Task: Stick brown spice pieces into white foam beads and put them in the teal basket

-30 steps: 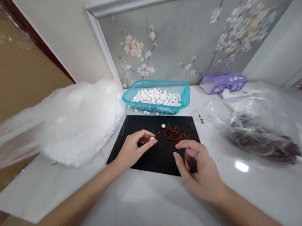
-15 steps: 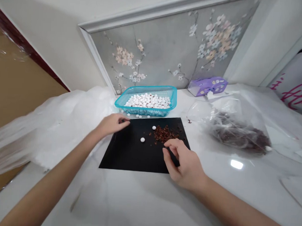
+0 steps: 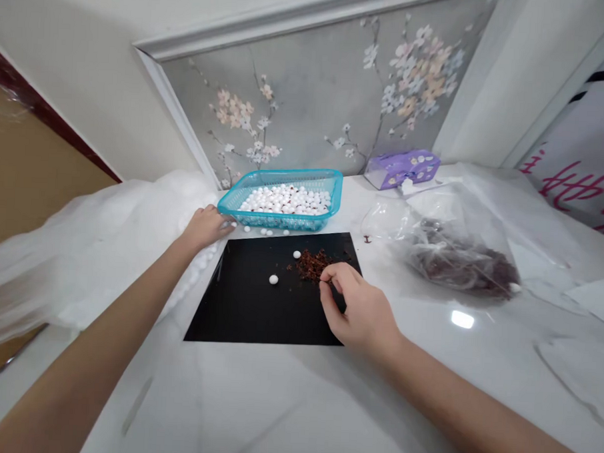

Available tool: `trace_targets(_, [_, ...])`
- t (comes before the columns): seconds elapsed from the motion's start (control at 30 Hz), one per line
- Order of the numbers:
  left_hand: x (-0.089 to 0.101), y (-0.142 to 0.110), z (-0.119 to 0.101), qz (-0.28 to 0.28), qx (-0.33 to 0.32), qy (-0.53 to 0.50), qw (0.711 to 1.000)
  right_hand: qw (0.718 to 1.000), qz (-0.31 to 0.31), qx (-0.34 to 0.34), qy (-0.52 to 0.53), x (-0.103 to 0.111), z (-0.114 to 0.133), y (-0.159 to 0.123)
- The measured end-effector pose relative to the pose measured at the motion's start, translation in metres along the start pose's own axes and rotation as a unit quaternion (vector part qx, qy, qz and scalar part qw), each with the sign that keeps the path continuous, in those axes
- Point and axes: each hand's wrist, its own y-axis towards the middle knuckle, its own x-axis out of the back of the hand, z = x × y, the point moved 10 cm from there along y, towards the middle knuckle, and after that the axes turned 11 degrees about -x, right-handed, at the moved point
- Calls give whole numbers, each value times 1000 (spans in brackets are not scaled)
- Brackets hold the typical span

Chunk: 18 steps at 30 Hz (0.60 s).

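Note:
A black mat [image 3: 248, 307] lies on the white table. On it are a small heap of dark red-brown bits [image 3: 310, 262] and two white beads [image 3: 273, 279]. My right hand [image 3: 358, 309] rests at the heap's near edge with thumb and forefinger pinched together; what they hold is too small to name. My left hand [image 3: 204, 227] reaches to the left corner of the turquoise basket [image 3: 334, 188], which is full of white beads, and its fingers curl near loose beads on the table.
A large clear bag of white beads [image 3: 91, 244] lies at the left. At the right lies a clear bag of dark red-brown material [image 3: 460, 263]. A purple tissue pack [image 3: 402, 167] sits by the flowered wall panel. Several loose beads [image 3: 266, 232] lie before the basket.
My left hand let go of a white bead on the mat and moved up-left to the basket's corner. My right hand moved up to the heap and pinched.

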Motion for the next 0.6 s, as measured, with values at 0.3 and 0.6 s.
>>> trace_targets(0.3, [57, -71, -48, -200, 31, -160, 966, 966, 252, -39, -45, -18, -20, 11])
trace_targets(0.6, [2, -69, -177, -129, 115, -807, 565, 965, 260, 7, 26, -35, -15, 10])
